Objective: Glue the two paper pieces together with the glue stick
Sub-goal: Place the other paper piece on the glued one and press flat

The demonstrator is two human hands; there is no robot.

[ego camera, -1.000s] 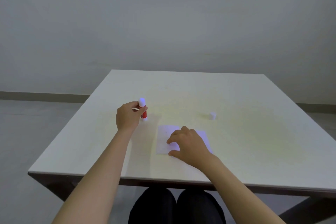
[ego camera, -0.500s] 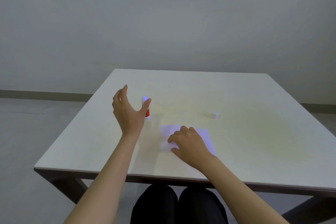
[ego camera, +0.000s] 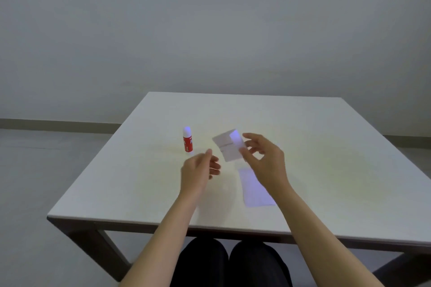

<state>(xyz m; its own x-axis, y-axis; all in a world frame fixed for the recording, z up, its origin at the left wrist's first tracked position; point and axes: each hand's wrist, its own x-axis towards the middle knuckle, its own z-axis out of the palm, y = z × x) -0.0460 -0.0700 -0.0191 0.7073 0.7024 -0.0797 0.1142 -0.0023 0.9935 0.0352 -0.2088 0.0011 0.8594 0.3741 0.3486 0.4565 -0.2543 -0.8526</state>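
- Since half a second ago the right hand (ego camera: 265,161) has left the table (ego camera: 326,147) and lifted one paper piece (ego camera: 229,147) into the air, while the left hand (ego camera: 198,170) has come away from the glue stick (ego camera: 187,140) and moved in toward the middle.
- The right hand pinches the lifted piece by its right edge between thumb and fingertips; the sheet tilts, its face turned partly toward the camera.
- The left hand is loosely spread and holds nothing — it hangs just left of the raised paper.
- The second paper piece (ego camera: 253,187) lies flat near the front edge of the table, partly hidden under the right forearm.
- The glue stick stands upright left of centre, apart from both hands; whether its cap is on I cannot tell.
- To do this step well, I would take the free edge with the left hand so the sheet does not sag, line its corners up over the flat piece, and lower it evenly.
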